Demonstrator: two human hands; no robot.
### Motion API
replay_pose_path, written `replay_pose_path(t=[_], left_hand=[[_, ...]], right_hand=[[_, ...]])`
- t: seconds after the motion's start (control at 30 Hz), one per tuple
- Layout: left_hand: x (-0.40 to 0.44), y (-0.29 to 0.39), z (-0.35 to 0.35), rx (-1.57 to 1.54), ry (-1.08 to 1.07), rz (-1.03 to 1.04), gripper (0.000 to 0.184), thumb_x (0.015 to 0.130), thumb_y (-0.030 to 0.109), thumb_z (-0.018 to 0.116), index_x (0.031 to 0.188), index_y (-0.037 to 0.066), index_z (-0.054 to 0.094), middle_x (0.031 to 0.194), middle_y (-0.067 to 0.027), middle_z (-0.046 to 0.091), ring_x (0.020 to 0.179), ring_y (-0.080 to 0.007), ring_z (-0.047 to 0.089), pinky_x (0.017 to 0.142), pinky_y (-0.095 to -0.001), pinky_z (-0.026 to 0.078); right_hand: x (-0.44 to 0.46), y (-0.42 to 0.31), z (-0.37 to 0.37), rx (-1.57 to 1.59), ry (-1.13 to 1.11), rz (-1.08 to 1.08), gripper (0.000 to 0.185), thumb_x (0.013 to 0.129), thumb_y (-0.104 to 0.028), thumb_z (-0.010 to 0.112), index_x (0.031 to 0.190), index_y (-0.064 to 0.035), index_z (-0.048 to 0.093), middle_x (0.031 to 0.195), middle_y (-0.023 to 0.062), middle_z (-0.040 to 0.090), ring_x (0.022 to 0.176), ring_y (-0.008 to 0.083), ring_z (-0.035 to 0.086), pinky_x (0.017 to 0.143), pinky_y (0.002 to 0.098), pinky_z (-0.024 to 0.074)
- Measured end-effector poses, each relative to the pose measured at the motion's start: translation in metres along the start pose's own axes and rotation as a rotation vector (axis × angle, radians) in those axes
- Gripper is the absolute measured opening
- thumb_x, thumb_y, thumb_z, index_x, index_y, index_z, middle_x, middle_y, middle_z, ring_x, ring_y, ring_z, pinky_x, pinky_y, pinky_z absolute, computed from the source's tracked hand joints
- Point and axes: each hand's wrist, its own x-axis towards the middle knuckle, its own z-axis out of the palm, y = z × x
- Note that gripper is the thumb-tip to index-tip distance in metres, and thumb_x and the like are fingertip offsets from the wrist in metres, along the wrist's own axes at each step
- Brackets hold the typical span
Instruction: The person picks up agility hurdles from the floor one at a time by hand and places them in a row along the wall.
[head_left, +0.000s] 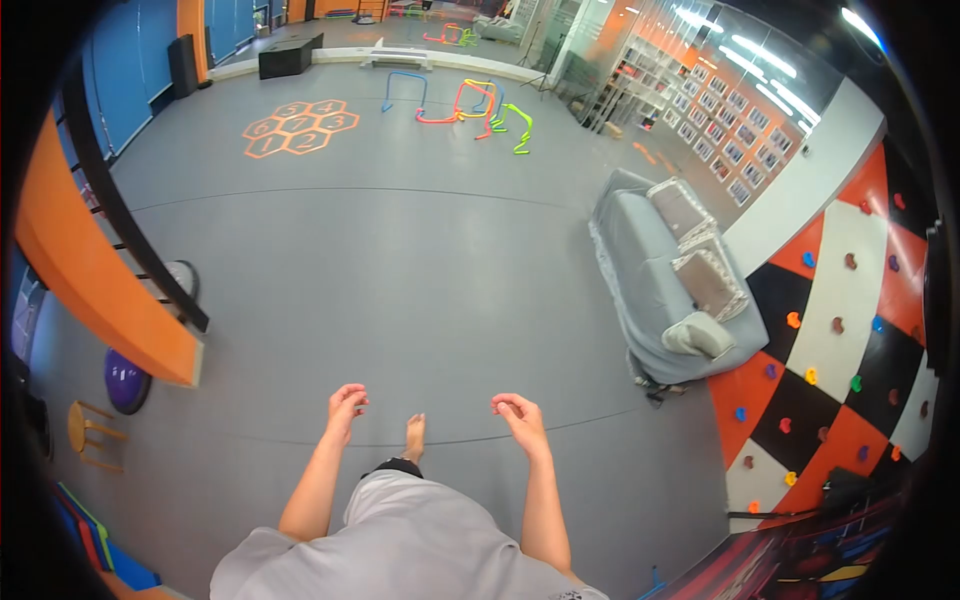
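My left hand is held out in front of my body above the grey floor. Its fingers are loosely bent and apart, with nothing between them. At about the same height, my right hand is raised with its fingers relaxed and curled inward; it too holds nothing. Neither hand touches any object. Between the two, lower down, one bare foot shows on the floor. The other foot is hidden under my grey shirt.
A covered sofa stands to the right, beside a climbing wall. Ahead are coloured hurdles and orange numbered hexagons. On the left are an orange post, a purple balance dome and a wooden stool.
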Motion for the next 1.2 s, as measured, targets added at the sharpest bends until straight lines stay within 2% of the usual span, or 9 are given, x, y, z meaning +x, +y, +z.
replay_pose_path(t=[0.23, 0.33, 0.43, 0.7, 0.83, 0.9, 1.0, 1.1, 1.2], left_hand=[[0.167, 0.106, 0.115, 0.065, -0.201, 0.241, 0.019, 0.09, 0.016, 0.063, 0.107, 0.008, 0.064, 0.095, -0.0015, 0.065, 0.086, -0.0117, 0.062, 0.075, -0.0291, 0.047], [0.228, 0.134, 0.14, 0.307, -0.145, 0.48, 0.024, 0.086, 0.013, 0.067, 0.109, 0.009, 0.065, 0.097, 0.0003, 0.067, 0.086, -0.0106, 0.063, 0.072, -0.0277, 0.047], [0.252, 0.177, 0.154, 0.38, -0.109, 0.615, 0.028, 0.082, 0.012, 0.069, 0.11, 0.009, 0.064, 0.101, 0.0005, 0.065, 0.091, -0.0124, 0.062, 0.075, -0.0291, 0.047], [0.332, 0.277, 0.163, 0.648, 0.055, 0.713, 0.035, 0.079, 0.009, 0.069, 0.112, 0.01, 0.062, 0.108, -0.0031, 0.061, 0.101, -0.0195, 0.057, 0.083, -0.0353, 0.047], [0.396, 0.311, 0.179, 0.728, 0.14, 0.752, 0.039, 0.078, 0.01, 0.071, 0.115, 0.011, 0.062, 0.115, -0.0044, 0.058, 0.105, -0.0219, 0.056, 0.086, -0.0381, 0.047], [0.429, 0.324, 0.179, 0.747, 0.189, 0.72, 0.041, 0.078, 0.011, 0.071, 0.117, 0.011, 0.061, 0.118, -0.005, 0.056, 0.108, -0.023, 0.055, 0.088, -0.0399, 0.047], [0.472, 0.349, 0.183, 0.718, 0.279, 0.665, 0.045, 0.077, 0.013, 0.073, 0.121, 0.012, 0.06, 0.12, -0.0053, 0.055, 0.111, -0.0245, 0.055, 0.089, -0.0419, 0.046], [0.525, 0.362, 0.182, 0.738, 0.358, 0.635, 0.052, 0.076, 0.015, 0.074, 0.125, 0.014, 0.058, 0.126, -0.0067, 0.051, 0.115, -0.0252, 0.052, 0.089, -0.0419, 0.046], [0.567, 0.365, 0.184, 0.731, 0.45, 0.57, 0.056, 0.075, 0.015, 0.075, 0.128, 0.016, 0.055, 0.131, -0.0075, 0.047, 0.118, -0.0252, 0.05, 0.088, -0.0412, 0.046]], right_hand=[[0.141, -0.029, -0.091, 0.084, 0.198, -0.061, 0.017, 0.095, -0.012, 0.06, 0.103, -0.0001, 0.067, 0.094, 0.0076, 0.069, 0.088, 0.0157, 0.065, 0.083, 0.0312, 0.0519], [0.194, -0.05, -0.098, 0.056, 0.242, -0.038, 0.015, 0.095, -0.01, 0.058, 0.103, -0.0002, 0.067, 0.093, 0.0078, 0.069, 0.087, 0.0159, 0.065, 0.083, 0.0315, 0.0522], [0.261, -0.059, -0.096, 0.083, 0.187, -0.046, 0.015, 0.094, -0.008, 0.057, 0.103, -0.0006, 0.067, 0.093, 0.0077, 0.069, 0.087, 0.0161, 0.065, 0.083, 0.0318, 0.0522], [0.461, -0.08, -0.07, 0.111, 0.045, -0.028, 0.016, 0.095, -0.01, 0.056, 0.104, -0.0016, 0.067, 0.096, 0.0081, 0.069, 0.087, 0.0168, 0.066, 0.084, 0.0312, 0.052], [0.571, -0.061, -0.073, 0.221, 0.016, 0.032, 0.017, 0.095, -0.013, 0.057, 0.104, -0.0024, 0.066, 0.095, 0.0078, 0.069, 0.086, 0.0161, 0.066, 0.082, 0.0304, 0.052], [0.643, -0.053, -0.074, 0.301, 0.017, 0.123, 0.018, 0.094, -0.016, 0.059, 0.103, -0.0029, 0.067, 0.094, 0.0075, 0.069, 0.086, 0.0157, 0.066, 0.081, 0.0296, 0.0518], [0.724, -0.076, -0.068, 0.177, 0.049, 0.076, 0.019, 0.093, -0.018, 0.06, 0.103, -0.0036, 0.067, 0.094, 0.0068, 0.069, 0.087, 0.0151, 0.066, 0.079, 0.029, 0.0511], [0.806, -0.097, -0.054, 0.328, -0.068, 0.03, 0.017, 0.093, -0.018, 0.061, 0.103, -0.0049, 0.067, 0.094, 0.0054, 0.069, 0.088, 0.0139, 0.065, 0.079, 0.0287, 0.0502], [0.859, -0.133, -0.029, 0.224, -0.102, 0.002, 0.016, 0.092, -0.015, 0.062, 0.103, -0.0053, 0.068, 0.096, 0.005, 0.069, 0.089, 0.0137, 0.064, 0.08, 0.0292, 0.0496]])
